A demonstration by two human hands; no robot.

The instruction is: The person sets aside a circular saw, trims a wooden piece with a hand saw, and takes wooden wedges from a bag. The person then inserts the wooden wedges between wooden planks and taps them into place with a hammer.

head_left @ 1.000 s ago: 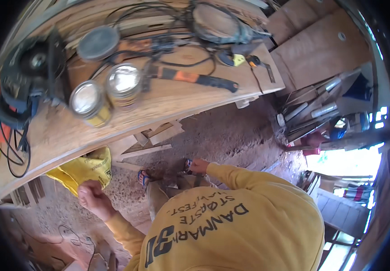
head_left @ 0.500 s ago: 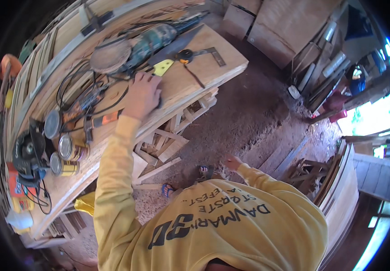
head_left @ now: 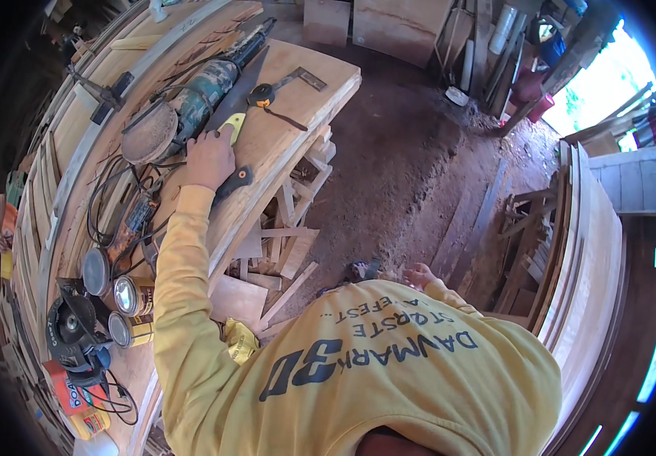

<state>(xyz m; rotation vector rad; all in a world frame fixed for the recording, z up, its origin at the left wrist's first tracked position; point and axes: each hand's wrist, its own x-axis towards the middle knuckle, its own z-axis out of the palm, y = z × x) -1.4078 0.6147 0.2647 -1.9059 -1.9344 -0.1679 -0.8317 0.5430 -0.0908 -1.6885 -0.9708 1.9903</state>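
On the wooden bench, my left hand reaches down with bent fingers over the handle of a handsaw. The handle's yellow-green part shows past my fingers, and a dark end with an orange ring sticks out beside my palm. My fingertips are partly hidden. A large power tool with a round disc lies just beyond. Farther along are a tape measure and a metal square. Low over the dirt floor, my right hand hangs with fingers apart, holding nothing visible.
Two cans, a circular saw and a red box stand on the bench's near left. Cords trail behind my left arm. Wood offcuts are heaped beside the bench; stacked boards rise at right.
The view has turned, so the bench appears shifted left. My left hand stays at the handsaw's handle, whose dark end shows more now. My right hand's fingers look more spread.
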